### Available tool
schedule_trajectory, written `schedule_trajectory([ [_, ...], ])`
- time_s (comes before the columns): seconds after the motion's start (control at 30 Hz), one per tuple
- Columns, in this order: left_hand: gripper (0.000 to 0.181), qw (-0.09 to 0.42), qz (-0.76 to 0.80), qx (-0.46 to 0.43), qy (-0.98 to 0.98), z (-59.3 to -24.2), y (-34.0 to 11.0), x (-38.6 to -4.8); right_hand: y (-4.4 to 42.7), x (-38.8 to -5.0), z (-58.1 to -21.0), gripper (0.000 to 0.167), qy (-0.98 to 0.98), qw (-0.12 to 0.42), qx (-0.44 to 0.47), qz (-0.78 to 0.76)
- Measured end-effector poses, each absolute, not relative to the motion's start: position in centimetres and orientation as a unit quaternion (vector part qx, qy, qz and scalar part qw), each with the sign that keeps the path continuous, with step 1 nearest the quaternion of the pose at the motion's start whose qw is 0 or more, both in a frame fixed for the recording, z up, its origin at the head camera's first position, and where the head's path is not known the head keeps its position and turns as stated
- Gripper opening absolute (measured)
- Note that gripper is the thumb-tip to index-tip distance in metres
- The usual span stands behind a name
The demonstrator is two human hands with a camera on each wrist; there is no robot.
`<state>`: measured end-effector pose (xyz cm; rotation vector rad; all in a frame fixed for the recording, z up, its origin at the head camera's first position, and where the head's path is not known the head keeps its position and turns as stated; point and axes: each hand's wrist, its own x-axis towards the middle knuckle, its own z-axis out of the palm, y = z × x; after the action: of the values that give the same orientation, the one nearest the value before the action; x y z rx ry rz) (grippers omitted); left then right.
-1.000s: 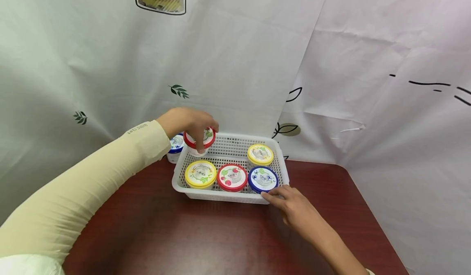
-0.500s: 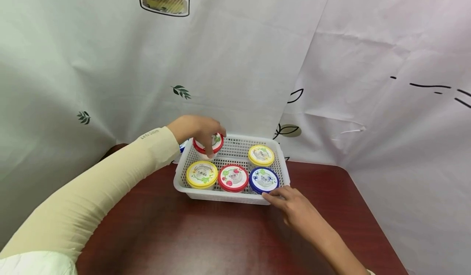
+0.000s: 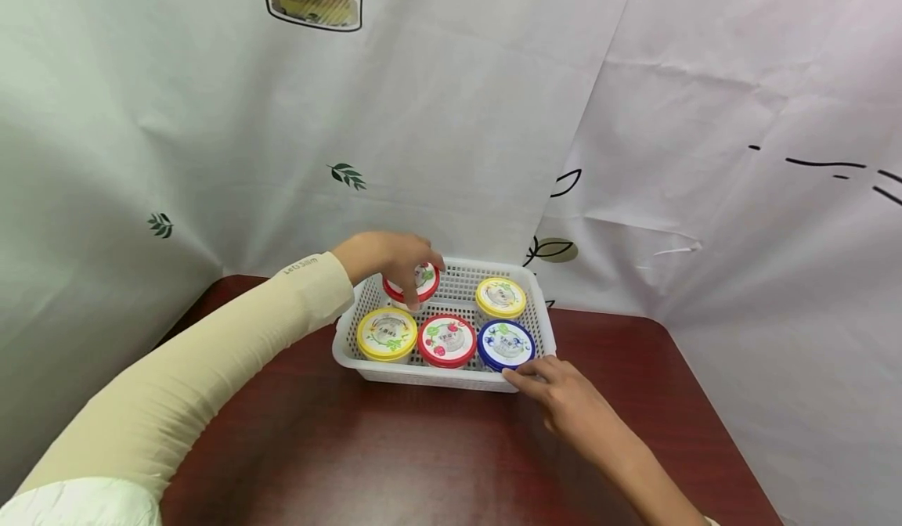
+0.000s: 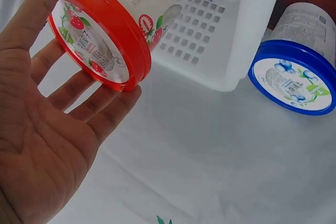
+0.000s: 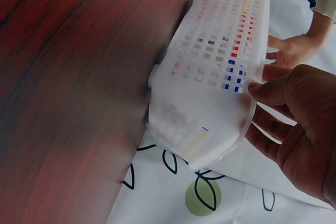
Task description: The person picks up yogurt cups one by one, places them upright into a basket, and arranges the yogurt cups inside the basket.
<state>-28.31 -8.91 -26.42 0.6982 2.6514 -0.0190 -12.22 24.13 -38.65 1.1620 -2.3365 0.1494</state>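
Note:
My left hand (image 3: pixel 395 260) grips a tub with a red lid (image 3: pixel 426 275) by its lid, fingers and thumb spread round the edge. This tub is upright in the back left part of a white plastic basket (image 3: pixel 430 378); whether its base touches the basket floor is hidden. Strawberries show on its label (image 4: pixel 92 40) in the left wrist view. My right hand (image 3: pixel 560 393) holds the basket's rim at the front right corner, thumb on the outer wall (image 5: pixel 205 106) in the right wrist view.
Inside the basket stand yellow-lidded tubs (image 3: pixel 387 334) (image 3: pixel 500 297), another red-lidded tub (image 3: pixel 447 340) and a blue-lidded tub (image 3: pixel 506 344). Another blue-lidded tub (image 4: pixel 294 83) stands outside the basket. A dark red table (image 3: pixel 395 448) lies beneath; a white printed cloth (image 3: pixel 458 119) hangs behind.
My left hand has moved right and slightly down with the red-lidded tub. The blue-lidded tub outside the basket has become hidden behind my left arm. My right hand keeps its place.

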Motion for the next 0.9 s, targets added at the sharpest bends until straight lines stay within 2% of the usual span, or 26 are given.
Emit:
schedule_trajectory([
  [0.47, 0.089, 0.197, -0.022, 0.282, 0.939, -28.2, -7.9, -29.0, 24.1, -12.2, -38.7, 0.063, -0.866, 0.256, 0.426, 0.066],
  [0.73, 0.090, 0.218, -0.016, 0.300, 0.928, -28.7, -7.2, -29.0, 24.1, -12.3, -38.8, 0.060, -0.865, 0.259, 0.425, 0.063],
  [0.9, 0.091, 0.239, -0.012, 0.296, 0.925, -28.9, -6.8, -29.3, 24.2, -12.3, -38.7, 0.059, -0.874, 0.244, 0.416, 0.059],
])
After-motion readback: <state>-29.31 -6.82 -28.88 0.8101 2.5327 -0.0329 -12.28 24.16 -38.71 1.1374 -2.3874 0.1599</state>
